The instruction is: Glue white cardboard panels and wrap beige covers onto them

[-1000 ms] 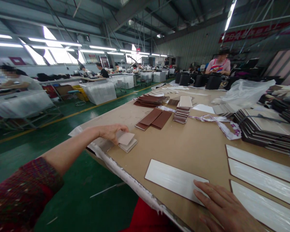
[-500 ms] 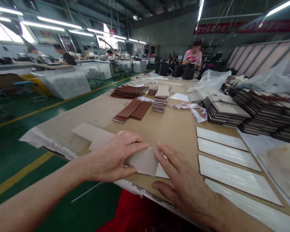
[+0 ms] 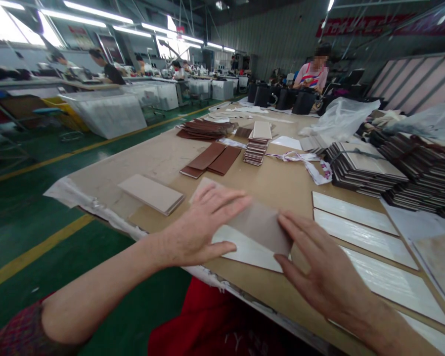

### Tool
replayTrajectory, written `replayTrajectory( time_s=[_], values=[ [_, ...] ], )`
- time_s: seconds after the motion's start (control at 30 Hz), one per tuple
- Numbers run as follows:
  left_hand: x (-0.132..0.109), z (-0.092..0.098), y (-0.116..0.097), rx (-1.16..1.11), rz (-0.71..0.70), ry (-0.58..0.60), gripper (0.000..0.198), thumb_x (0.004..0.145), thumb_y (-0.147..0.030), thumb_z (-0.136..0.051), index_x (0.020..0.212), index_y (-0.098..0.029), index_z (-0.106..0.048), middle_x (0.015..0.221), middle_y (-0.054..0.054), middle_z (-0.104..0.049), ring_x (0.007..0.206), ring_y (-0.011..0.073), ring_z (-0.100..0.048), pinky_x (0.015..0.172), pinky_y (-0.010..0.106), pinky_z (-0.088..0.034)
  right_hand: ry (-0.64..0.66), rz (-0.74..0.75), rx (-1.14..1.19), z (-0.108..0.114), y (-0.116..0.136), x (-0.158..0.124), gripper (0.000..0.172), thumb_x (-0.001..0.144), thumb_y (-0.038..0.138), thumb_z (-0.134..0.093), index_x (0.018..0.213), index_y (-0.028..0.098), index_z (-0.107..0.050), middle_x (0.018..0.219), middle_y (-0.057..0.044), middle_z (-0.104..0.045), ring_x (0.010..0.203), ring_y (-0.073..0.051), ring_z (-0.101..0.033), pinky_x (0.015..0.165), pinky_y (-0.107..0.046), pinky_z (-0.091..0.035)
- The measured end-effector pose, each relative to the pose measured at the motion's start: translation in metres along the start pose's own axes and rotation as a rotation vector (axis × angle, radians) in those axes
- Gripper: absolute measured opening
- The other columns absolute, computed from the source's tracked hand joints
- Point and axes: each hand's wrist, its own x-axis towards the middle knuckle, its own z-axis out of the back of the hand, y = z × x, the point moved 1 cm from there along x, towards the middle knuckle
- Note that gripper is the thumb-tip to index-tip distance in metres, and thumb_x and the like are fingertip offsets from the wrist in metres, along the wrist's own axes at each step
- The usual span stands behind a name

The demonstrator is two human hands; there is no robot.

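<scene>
My left hand (image 3: 200, 222) lies flat with fingers stretched on the left end of a beige card panel (image 3: 261, 222). My right hand (image 3: 319, 267) presses its fingertips on the panel's right end, fingers spread. The beige panel lies over a white glossy strip (image 3: 244, 249) on the brown cardboard-covered table (image 3: 282, 190). A small stack of beige panels (image 3: 152, 194) sits to the left of my left hand.
More white strips (image 3: 359, 232) lie to the right. Brown panels (image 3: 215, 159), a striped stack (image 3: 257, 146) and dark stacks (image 3: 363, 170) fill the far side. A person (image 3: 313, 74) sits at the far end; others work at benches on the left. The green floor (image 3: 29, 232) borders the table.
My left hand took a beige panel from the stack and brought it right onto the white strip. My right hand moved onto the panel's other end. The view shifted.
</scene>
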Motion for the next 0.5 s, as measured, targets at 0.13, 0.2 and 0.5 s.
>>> replayTrajectory(
  time_s=[0.13, 0.2, 0.5],
  values=[
    [-0.044, -0.006, 0.029, -0.103, 0.335, -0.014, 0.082, 0.089, -0.037, -0.063, 0.155, -0.024, -0.016, 0.157, 0.011, -0.030, 0.143, 0.0288, -0.030, 0.120, 0.048, -0.025, -0.017, -0.306, 0.033, 0.022, -0.055, -0.019, 0.058, 0.091, 0.048, -0.057, 0.143, 0.024, -0.048, 0.144, -0.010, -0.053, 0.128, -0.034, -0.053, 0.109, -0.054, -0.043],
    [-0.062, -0.018, 0.039, -0.134, 0.418, 0.143, 0.087, 0.086, -0.045, -0.066, 0.155, -0.023, -0.018, 0.157, 0.013, -0.032, 0.143, 0.0310, -0.032, 0.119, 0.051, -0.026, 0.095, -0.423, 0.070, 0.025, -0.073, -0.031, 0.062, 0.088, 0.058, -0.057, 0.142, 0.029, -0.049, 0.144, -0.008, -0.053, 0.127, -0.037, -0.055, 0.106, -0.058, -0.045],
    [-0.067, -0.047, 0.050, -0.204, 0.321, 0.238, 0.076, 0.086, -0.047, -0.066, 0.149, -0.022, -0.031, 0.150, 0.013, -0.044, 0.138, 0.0311, -0.038, 0.116, 0.051, -0.030, 0.377, -0.253, 0.187, 0.009, -0.069, -0.042, 0.062, 0.087, 0.055, -0.062, 0.144, 0.036, -0.047, 0.146, -0.005, -0.053, 0.130, -0.035, -0.053, 0.105, -0.059, -0.046]
  ],
)
